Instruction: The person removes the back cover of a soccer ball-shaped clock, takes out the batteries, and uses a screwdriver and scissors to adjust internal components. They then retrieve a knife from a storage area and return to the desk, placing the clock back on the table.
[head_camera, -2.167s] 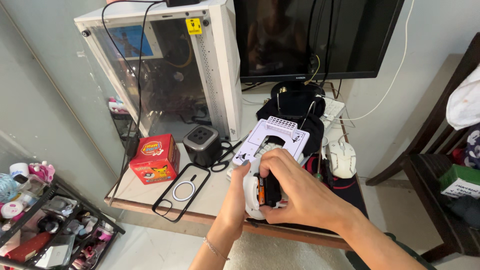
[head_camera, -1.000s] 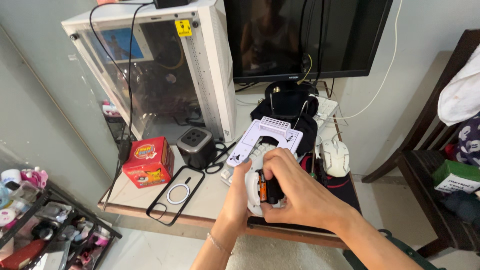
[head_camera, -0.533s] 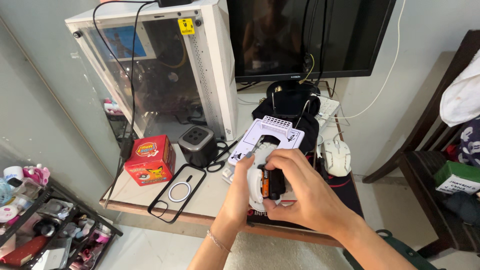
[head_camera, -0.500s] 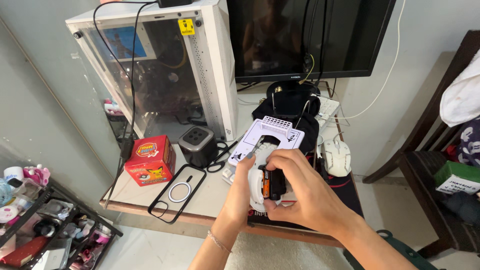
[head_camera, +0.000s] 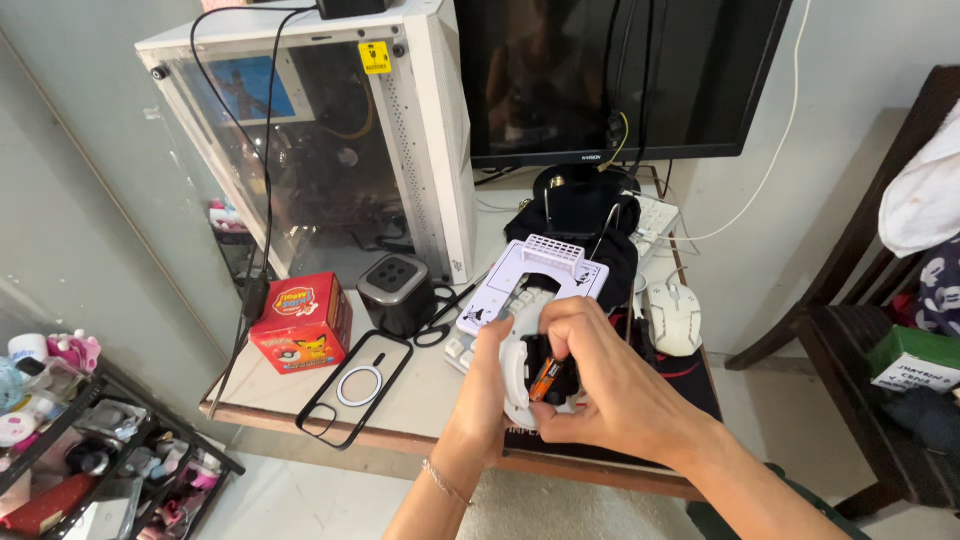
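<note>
Both hands up over the front edge of the bench (head_camera: 420, 400), working on one white device (head_camera: 518, 372) — looks like a computer mouse held underside up, dark compartment open. Left hand (head_camera: 487, 385) wraps the device's left side, fingers curled round it, grasping. Right hand (head_camera: 610, 385) grips from the right; thumb and fingertips pinch a small orange-and-black battery (head_camera: 543, 380), which sits tilted in the dark opening. Cannot tell if the battery is fully seated.

Device is in the air, just above the bench's front edge, near a dark mat (head_camera: 690, 385).

Around it: white plastic lid-like piece with a slotted edge (head_camera: 535, 278) just behind the hands, lying over a white keyboard (head_camera: 462, 350). A second white mouse (head_camera: 672, 318) to the right, on the mat. Clear phone case with a ring (head_camera: 357, 385) lies flat to the left, red printed box (head_camera: 300, 322) beyond it, small dark cube-shaped gadget (head_camera: 398, 293) between the box and the keyboard. White glass-sided computer tower (head_camera: 330, 140) at back left, dark monitor (head_camera: 620, 75) behind — black headphones (head_camera: 580, 215) under it.
</note>
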